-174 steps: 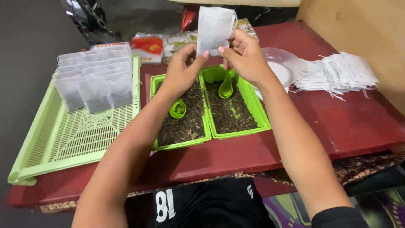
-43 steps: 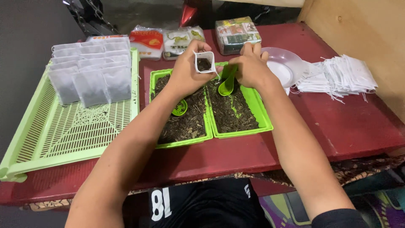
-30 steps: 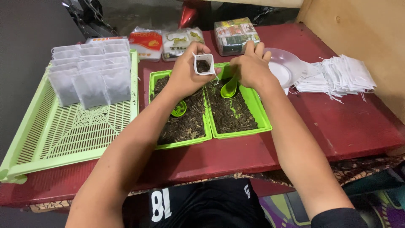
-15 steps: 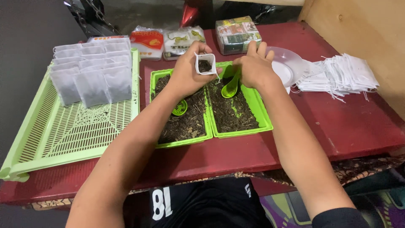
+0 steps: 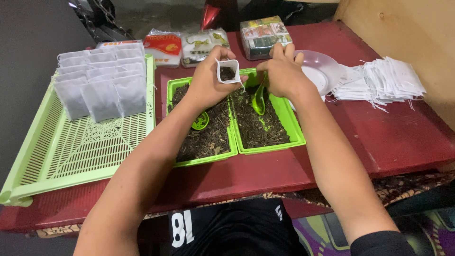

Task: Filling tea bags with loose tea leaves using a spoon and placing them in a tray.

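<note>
Our left hand pinches a small white mesh tea bag open, dark leaves inside; our right hand grips a glossy green plastic spoon over crumbly loose tea.

white filter bag lowered from raised to open and part-filled, right hand now tipping green spoon steeper into tray

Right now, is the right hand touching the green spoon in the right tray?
Touching. The head view shows the right hand gripping the handle of the green spoon, whose bowl dips into the dried leaves.
</note>
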